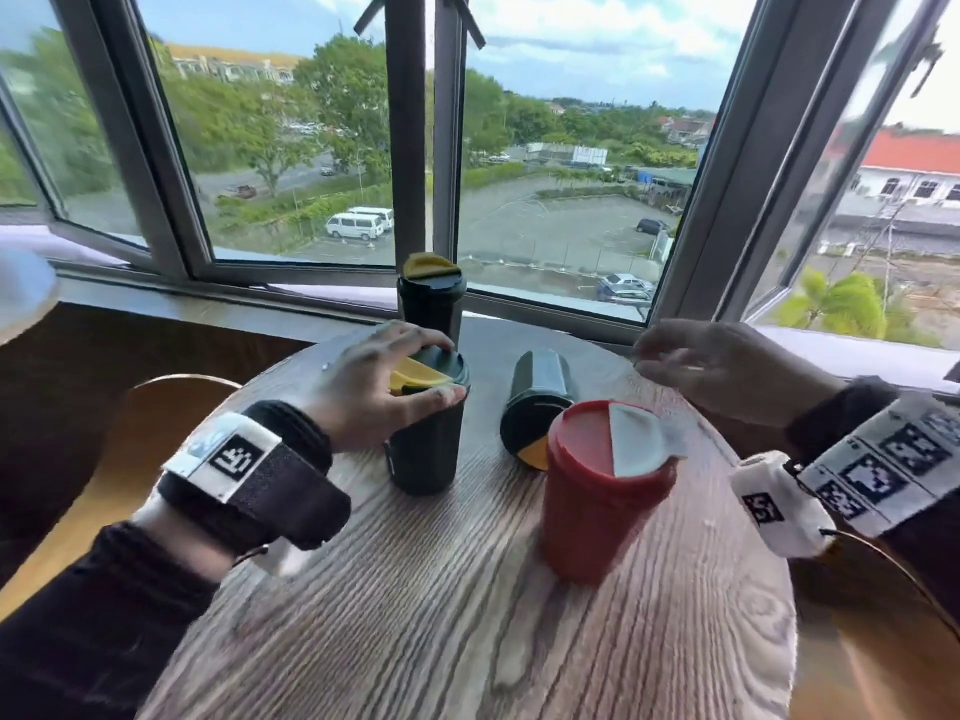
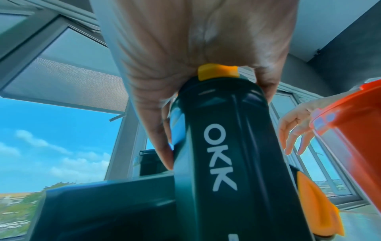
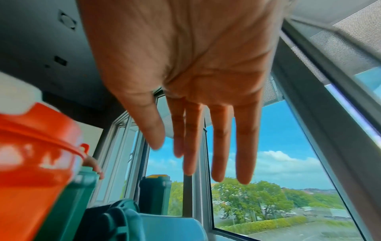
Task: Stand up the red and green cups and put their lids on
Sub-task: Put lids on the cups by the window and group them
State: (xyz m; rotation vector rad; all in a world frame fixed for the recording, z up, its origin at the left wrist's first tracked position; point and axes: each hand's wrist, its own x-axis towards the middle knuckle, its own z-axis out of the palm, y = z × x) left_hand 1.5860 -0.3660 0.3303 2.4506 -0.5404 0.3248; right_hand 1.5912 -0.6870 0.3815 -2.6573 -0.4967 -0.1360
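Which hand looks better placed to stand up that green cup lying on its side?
Probably the right hand. It hovers open and holds nothing, just beyond the lying green cup. The left hand is busy gripping the lid of the upright green cup.

Round wooden table, open windows

A round wood-grain counter is seen. A red cup stands upright on it with its lid on. Left of the red cup stands a green cup; just behind it a second green cup lies on its side; farther behind, toward the counter's window edge, a third green cup stands.
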